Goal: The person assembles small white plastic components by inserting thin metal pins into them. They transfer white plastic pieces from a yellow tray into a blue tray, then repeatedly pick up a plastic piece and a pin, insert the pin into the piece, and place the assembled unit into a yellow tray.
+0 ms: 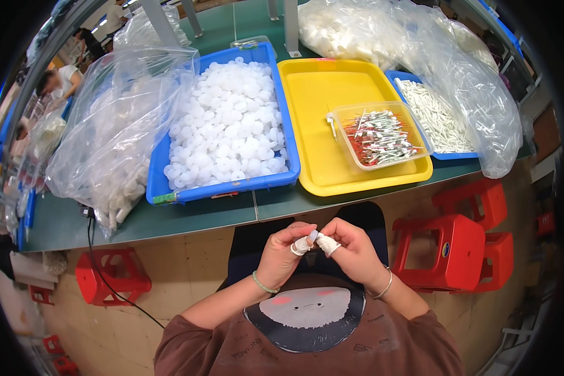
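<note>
In front of my chest, just off the table's near edge, my two hands meet fingertip to fingertip. My left hand (281, 252) is closed, pinching a small translucent whitish plastic piece (313, 235) between thumb and fingers. Right beside it, my right hand (356, 252) is also closed in a pinch; what its fingertips hold is too small and covered to make out. White wrapping covers both thumbs. Beyond the hands, a blue tray (232, 188) holds a heap of translucent white round plastic pieces (229, 122).
A yellow tray (313, 125) carries a clear container (375, 165) of red-and-white wired parts. Small white tubes (433, 113) fill another blue tray at right. Large plastic bags (116, 119) flank the trays. Red stools (442, 250) stand on both sides; a black cable (103, 266) hangs at left.
</note>
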### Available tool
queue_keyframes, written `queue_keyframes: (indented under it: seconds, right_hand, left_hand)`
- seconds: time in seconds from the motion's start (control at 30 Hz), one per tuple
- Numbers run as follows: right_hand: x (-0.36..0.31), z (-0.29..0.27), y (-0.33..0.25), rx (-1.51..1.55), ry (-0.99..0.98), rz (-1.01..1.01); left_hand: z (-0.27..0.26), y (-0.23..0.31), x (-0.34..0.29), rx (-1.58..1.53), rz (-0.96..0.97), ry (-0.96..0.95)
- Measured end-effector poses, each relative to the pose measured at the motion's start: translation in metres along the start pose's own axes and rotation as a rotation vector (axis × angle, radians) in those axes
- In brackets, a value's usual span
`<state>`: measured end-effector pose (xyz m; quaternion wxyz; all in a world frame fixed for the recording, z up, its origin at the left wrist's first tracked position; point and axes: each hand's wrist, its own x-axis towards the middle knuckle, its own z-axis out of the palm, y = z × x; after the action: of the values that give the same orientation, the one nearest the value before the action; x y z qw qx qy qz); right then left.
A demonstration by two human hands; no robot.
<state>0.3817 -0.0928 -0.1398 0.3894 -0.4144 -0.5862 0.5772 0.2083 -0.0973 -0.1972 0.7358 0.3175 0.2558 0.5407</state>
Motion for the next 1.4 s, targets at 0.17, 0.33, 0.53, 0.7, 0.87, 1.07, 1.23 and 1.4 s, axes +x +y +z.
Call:
queue_keyframes:
  seconds: [0.17, 0.33, 0.53, 0.7, 0.87, 1.07, 1.23, 1.4]
  right_hand:
    - [0.003, 0.004, -0.001, -0.768, 0.114, -0.57]
    - [0.004, -0.013, -0.021, -0.664, 0.087, -0.457]
    - [0.039, -0.174, -0.074, -0.988, 0.813, -0.337]
    - [0.079, -0.261, -0.047, -1.394, 0.549, -0.32]
    - [0.082, -0.266, -0.04, -1.318, 0.598, -0.291]
    - [0.054, -0.243, -0.05, -0.928, 0.799, -0.335]
    - [-0.018, -0.119, -0.082, -0.668, 0.204, -0.471]
    - [-0.027, -0.066, -0.031, -0.51, -0.087, -0.273]
  left_hand:
    - [0.007, -0.001, -0.003, -0.105, -0.068, 0.066]
    - [0.014, 0.012, 0.0, -0.102, -0.157, 0.091]
    - [0.016, 0.014, -0.001, -0.043, -0.165, 0.032]
    - [0.019, 0.014, 0.003, -0.089, -0.201, -0.002]
    - [0.02, 0.019, 0.001, -0.056, -0.171, -0.012]
    - [0.02, 0.02, 0.005, -0.116, -0.158, -0.064]
    - [0.016, 0.021, 0.002, -0.301, -0.171, -0.103]
    - [0.018, 0.014, 0.001, -0.366, -0.273, -0.234]
